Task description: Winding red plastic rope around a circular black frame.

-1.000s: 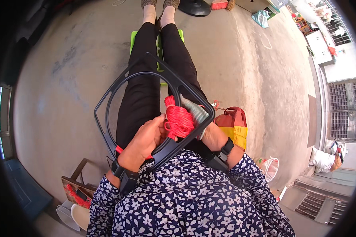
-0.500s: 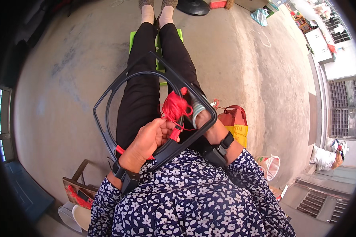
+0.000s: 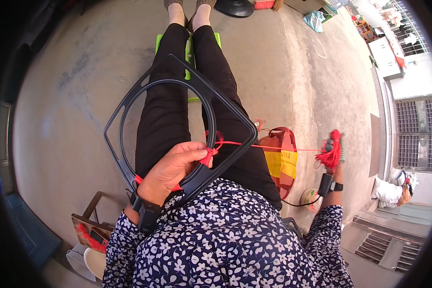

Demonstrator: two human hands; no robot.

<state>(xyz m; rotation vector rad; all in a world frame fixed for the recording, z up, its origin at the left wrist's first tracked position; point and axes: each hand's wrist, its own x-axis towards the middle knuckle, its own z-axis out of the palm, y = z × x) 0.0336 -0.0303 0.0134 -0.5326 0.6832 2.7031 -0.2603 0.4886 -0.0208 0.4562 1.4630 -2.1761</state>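
Note:
Across my thighs lies a black plastic frame [image 3: 121, 113] with a round opening, its ring wrapped in red cord at a few spots. My left hand [image 3: 177, 165] pinches the ring at a red cord wrapping [image 3: 207, 157]. Out to the right, my right hand [image 3: 332, 156] is closed around a bundle of red cord [image 3: 330, 152]. A red strand [image 3: 273, 147] runs taut from the ring to that bundle. A small loop of cord stands by the left fingertips.
A red and yellow bag [image 3: 279, 163] stands on the floor right of my legs, near a small bin [image 3: 310, 199]. At the lower left is a wooden stool [image 3: 89, 223] with red cord on it. My feet rest beyond a green stool [image 3: 189, 53].
My right hand has swung out from the ring to the far right with the cord bundle, drawing the strand straight. My left hand stays at the ring; the frame has shifted slightly left.

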